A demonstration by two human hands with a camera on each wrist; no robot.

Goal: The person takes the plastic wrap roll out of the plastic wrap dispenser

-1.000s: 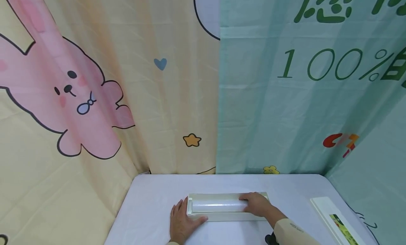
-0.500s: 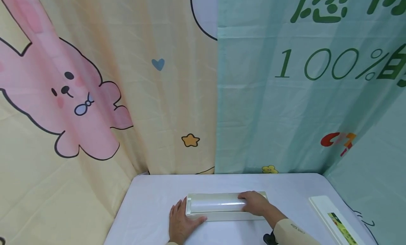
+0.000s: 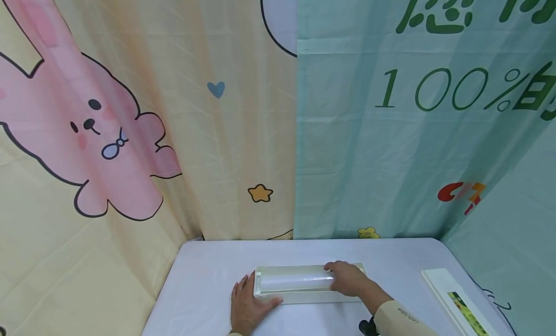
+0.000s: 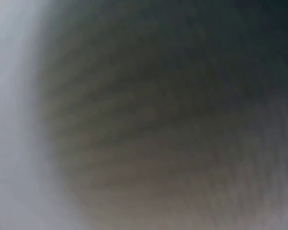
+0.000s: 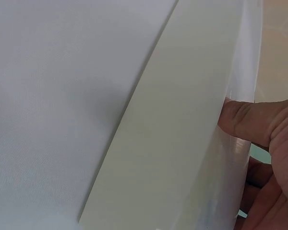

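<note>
A long off-white cling film dispenser (image 3: 304, 297) lies crosswise on the table in the head view, its top uncovered. Inside it is a shiny, clear roll of cling film (image 3: 295, 281). My left hand (image 3: 249, 308) braces the dispenser's left end, thumb along the front wall and straight fingers beside the end. Near the right end, my right hand (image 3: 347, 279) grips the roll. In the right wrist view its thumb (image 5: 249, 120) presses the near side of the roll, with fingers curled behind. The left wrist view is only a dark blur.
A white lid-like panel (image 3: 451, 297) with a yellow-green label lies at the right of the white-covered table (image 3: 208, 263). Curtains printed with a pink rabbit (image 3: 117, 167) and green lettering hang behind and at both sides. A small black object (image 3: 368, 327) shows by the right sleeve.
Both hands keep their places on the dispenser and roll. The whole head view has shifted slightly to the left; otherwise little differs.
</note>
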